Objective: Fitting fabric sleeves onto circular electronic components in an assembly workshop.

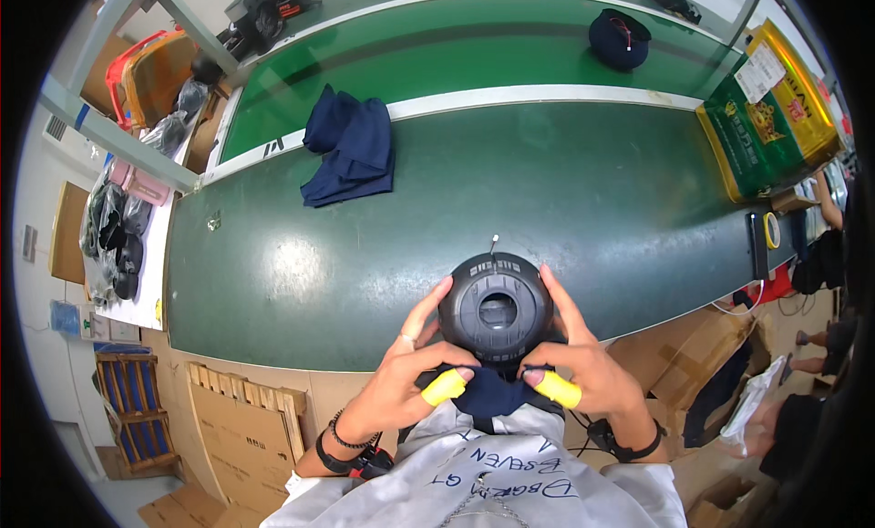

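So, long dark green bench (pixel 547 191) takes up most of the view. Brighter green belt (pixel 410 72) runs past its far side, green-and-gold box (pixel 770 118) sits toward the right end. Folded navy cloth (pixel 351 154) lies on the far left half, its top reaching onto the belt's border; no hand on it.

Work's at the near edge: round black shell (pixel 497 338), central opening facing up. My read on the step: working a navy fabric piece (pixel 492 398) against the shell's near side. Judging by the grip, next move calls for even pull from both thumbs, shell held square so the fabric doesn't skew or slip.

Position: shell is between the two hands, fabric just below it on the wearer's side, between the thumbs. Can't tell if the shell rests on the bench or is held up; its underside is hidden.

Hands: left hand (pixel 410 364) and right hand (pixel 583 368) are spread wide around the shell, forefingers up its flanks, thumbs turned in at the fabric's upper edge. Looks like a pinch there, contact partly hidden. Yellow wraps (pixel 445 388) on both thumbs. Smallest bit: pale connector (pixel 495 240) poking out past the shell's far rim, untouched.
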